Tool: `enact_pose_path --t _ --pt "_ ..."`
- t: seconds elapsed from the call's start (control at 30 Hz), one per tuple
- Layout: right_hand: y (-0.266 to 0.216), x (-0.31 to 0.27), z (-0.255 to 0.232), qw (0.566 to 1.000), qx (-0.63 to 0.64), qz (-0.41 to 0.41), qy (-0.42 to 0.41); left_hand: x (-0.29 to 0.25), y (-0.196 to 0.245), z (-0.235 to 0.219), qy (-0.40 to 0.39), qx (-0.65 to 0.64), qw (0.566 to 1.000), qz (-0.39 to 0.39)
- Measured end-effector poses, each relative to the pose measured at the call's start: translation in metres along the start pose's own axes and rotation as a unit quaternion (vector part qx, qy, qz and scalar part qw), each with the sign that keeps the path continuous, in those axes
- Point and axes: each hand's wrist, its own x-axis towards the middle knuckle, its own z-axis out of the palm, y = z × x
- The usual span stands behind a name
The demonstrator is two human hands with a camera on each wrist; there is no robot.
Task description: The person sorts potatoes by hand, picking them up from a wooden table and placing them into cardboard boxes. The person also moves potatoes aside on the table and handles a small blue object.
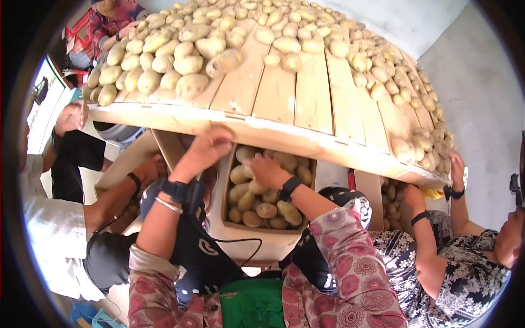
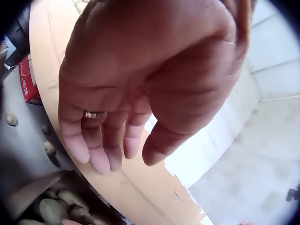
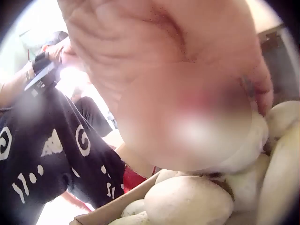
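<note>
My left hand [image 1: 205, 153] hangs by the front edge of the slatted wooden table [image 1: 273, 104]. In the left wrist view its fingers are loosely bent and the palm is bare, with a ring on one finger. My right hand [image 1: 268, 174] reaches down into a box [image 1: 223, 191] of potatoes [image 1: 266, 210] between the knees. Seen from the right wrist, that hand's fingers bend over a pale potato [image 3: 255, 145] close under the palm, partly blurred. Other potatoes [image 3: 187, 201] lie just beneath it.
Potatoes [image 1: 180, 60] are heaped across the back and both sides of the table. At the left a person in a white shirt [image 1: 54, 229] reaches under the table; at the right another person in a floral top [image 1: 459, 268] has a hand by another potato box [image 1: 372, 191]. A cable [image 1: 240, 240] crosses my lap.
</note>
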Motion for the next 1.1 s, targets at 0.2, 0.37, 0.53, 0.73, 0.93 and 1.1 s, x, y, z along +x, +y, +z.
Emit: enact_pose_path --t 0.2,0.37,0.53,0.73,0.93,1.1 --pt "-0.029 0.002 -0.008 0.998 0.039 0.046 -0.032 0.002 0.025 0.013 -0.075 -0.024 0.996 0.049" --pt "-0.016 0.012 -0.019 0.988 0.028 0.023 -0.149 0.010 0.059 0.016 0.046 0.054 0.987 0.145" --pt "-0.015 -0.002 -0.022 0.998 0.052 -0.006 -0.022 0.018 0.068 0.017 0.101 0.167 0.954 0.227" --pt "-0.017 0.003 -0.014 0.999 -0.016 0.021 0.038 0.021 0.074 0.022 0.094 0.166 0.952 0.240" --pt "0.003 -0.009 -0.024 0.960 0.147 -0.216 0.101 0.029 0.069 0.018 0.181 0.247 0.901 0.307" --pt "-0.020 -0.044 -0.164 0.820 0.568 -0.054 -0.051 0.027 0.079 0.008 0.224 0.164 0.930 0.242"
